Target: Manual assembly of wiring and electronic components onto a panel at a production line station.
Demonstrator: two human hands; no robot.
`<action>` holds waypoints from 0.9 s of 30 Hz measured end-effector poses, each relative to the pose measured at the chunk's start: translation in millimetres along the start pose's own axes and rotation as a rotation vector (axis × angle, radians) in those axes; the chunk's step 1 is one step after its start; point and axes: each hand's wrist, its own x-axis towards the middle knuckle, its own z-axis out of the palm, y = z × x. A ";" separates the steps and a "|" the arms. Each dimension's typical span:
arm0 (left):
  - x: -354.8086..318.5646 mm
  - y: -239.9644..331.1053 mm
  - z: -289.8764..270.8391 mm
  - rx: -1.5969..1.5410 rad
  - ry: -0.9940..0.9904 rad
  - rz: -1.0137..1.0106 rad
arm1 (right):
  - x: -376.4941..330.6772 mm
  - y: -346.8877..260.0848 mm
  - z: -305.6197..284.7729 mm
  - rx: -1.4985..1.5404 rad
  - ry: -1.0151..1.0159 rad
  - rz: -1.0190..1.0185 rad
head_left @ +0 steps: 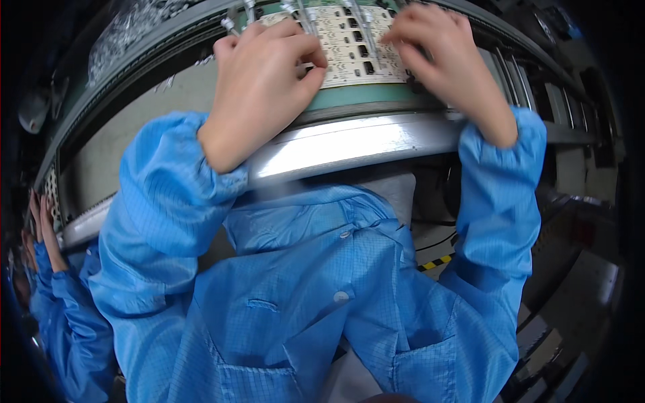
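Note:
A cream-coloured circuit board panel [341, 54] with black components down its middle lies on a green carrier [356, 96] at the top of the view. My left hand [262, 87] is over the panel's left part, its thumb and index finger pinched together. A small dark piece shows by those fingertips, but I cannot make out what it is. Over the panel's right edge bends my right hand [447, 57]. Its fingers are curled and smeared by motion, hiding whatever may be in them. Thin metal rods [366, 30] with pale ends reach over the panel.
A bright metal rail [356, 144] runs between me and the carrier. Clear plastic bags of small parts [124, 50] lie beyond the line at the upper left. Another person's hands [44, 221] and blue sleeves show at the far left. Metal rollers [517, 80] are at the right.

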 end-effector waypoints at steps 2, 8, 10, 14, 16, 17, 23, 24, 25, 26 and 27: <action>-0.6 -1.4 4.8 -0.015 0.042 0.038 | 21.7 13.6 -0.2 -0.161 0.140 -0.041; -3.7 14.6 -4.3 0.003 -0.023 -0.022 | 49.1 54.9 19.3 0.392 0.376 0.376; -4.2 18.0 -3.1 0.010 -0.013 0.022 | 48.1 67.6 26.2 0.342 0.411 0.346; -10.7 12.4 -7.4 0.025 -0.012 0.007 | 80.7 51.8 31.2 0.404 0.144 0.448; -6.8 15.3 -4.2 0.005 -0.034 0.024 | 89.2 64.9 69.0 0.236 0.249 0.319; -7.1 14.1 -4.6 0.012 -0.032 0.013 | 97.5 55.2 69.0 0.241 0.253 0.322; -7.2 15.5 -5.9 0.019 -0.050 -0.019 | 150.7 45.3 103.0 0.079 0.074 0.460; -5.3 16.9 -6.2 0.032 -0.024 -0.007 | 157.9 46.0 93.7 0.141 -0.017 0.527; -4.8 17.4 -7.0 0.031 -0.040 0.004 | 162.1 46.6 85.1 0.203 -0.109 0.593; -3.8 16.4 -5.9 0.036 -0.059 -0.009 | 162.3 46.4 83.3 0.211 -0.107 0.608; -4.0 16.0 -6.8 0.045 -0.075 -0.029 | 162.3 40.4 80.3 0.218 -0.110 0.609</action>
